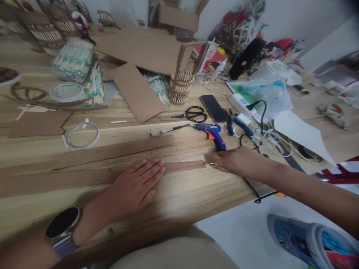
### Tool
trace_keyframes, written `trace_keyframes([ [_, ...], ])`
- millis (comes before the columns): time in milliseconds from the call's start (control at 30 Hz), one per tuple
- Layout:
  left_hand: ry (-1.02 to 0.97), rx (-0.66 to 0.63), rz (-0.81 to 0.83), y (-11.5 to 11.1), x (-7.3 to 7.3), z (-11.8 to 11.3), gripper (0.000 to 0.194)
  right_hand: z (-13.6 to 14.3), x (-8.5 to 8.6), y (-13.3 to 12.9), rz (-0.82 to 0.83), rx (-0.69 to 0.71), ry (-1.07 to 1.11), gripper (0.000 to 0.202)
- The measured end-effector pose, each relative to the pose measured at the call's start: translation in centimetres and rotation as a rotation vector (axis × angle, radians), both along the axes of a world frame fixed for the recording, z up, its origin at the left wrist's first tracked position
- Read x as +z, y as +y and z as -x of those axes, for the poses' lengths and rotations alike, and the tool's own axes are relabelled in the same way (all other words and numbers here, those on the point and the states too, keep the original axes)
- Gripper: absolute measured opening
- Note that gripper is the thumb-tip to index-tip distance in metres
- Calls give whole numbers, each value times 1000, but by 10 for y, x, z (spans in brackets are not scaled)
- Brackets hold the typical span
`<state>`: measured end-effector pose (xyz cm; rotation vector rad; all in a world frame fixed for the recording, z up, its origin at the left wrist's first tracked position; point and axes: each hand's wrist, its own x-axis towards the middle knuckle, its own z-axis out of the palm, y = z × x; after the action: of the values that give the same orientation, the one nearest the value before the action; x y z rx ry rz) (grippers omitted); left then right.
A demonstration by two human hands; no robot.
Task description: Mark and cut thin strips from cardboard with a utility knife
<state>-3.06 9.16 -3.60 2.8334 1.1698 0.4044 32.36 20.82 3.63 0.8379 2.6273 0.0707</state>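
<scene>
My left hand (140, 183) lies flat, its fingers stretched out over a long brown cardboard strip (185, 166) and pressing it to the table. My right hand (238, 160) is closed at the strip's right end, round a small tool with a bright metal tip (211, 163). Most of that tool is hidden, so its kind cannot be made out. A shorter cardboard strip (146, 147) lies just behind the long one. Right behind my right hand is a blue glue gun (214, 134) with an orange trigger. A pen (168, 130) lies near its nozzle.
Black-handled scissors (195, 114), a phone (213, 108) and blue-handled pliers (238, 125) lie behind the glue gun. A stick basket (182, 89) stands farther back near cardboard sheets (138, 93). Tape rolls (82, 135) are at left. Cables (280, 144) trail at right.
</scene>
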Motion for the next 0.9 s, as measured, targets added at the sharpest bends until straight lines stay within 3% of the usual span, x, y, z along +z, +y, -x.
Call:
trace_keyframes([
  [233,-8,-33,-11,1,-5,1,52,-4,7,3,107,-66,-6,30],
  [367,-14,-15,7,0,-7,0,50,-25,11,8,8,-56,-88,36],
  [433,-15,-26,15,1,-3,1,50,-21,17,6,-61,-51,-92,35],
  [567,-90,-5,75,2,10,7,47,32,23,-11,-25,-17,-66,30],
  [733,-214,42,121,4,15,10,39,109,7,-29,48,46,49,26],
  [900,-252,23,99,5,11,7,39,131,2,-29,80,66,41,25],
])
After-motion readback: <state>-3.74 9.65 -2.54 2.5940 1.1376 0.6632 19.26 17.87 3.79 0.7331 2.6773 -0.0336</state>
